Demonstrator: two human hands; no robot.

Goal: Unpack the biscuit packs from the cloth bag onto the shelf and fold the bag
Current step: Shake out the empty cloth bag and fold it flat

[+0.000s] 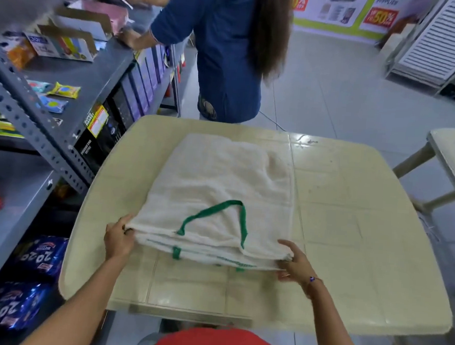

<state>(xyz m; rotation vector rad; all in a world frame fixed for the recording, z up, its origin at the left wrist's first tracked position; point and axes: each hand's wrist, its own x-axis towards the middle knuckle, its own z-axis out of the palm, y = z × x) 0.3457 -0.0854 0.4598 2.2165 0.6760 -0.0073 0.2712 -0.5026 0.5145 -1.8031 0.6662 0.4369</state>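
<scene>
cloth bag point(220, 177) lay flat on table point(350, 233). left hand point(118, 237) and right hand point(294, 261) each pinched 1 near corner.

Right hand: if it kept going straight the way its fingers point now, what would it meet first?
The right hand points left and slightly away, pinching the near right corner of the cloth bag. Going on, it would likely just push into the bag's folded layers, towards the green handle; depth is hard to judge.
</scene>
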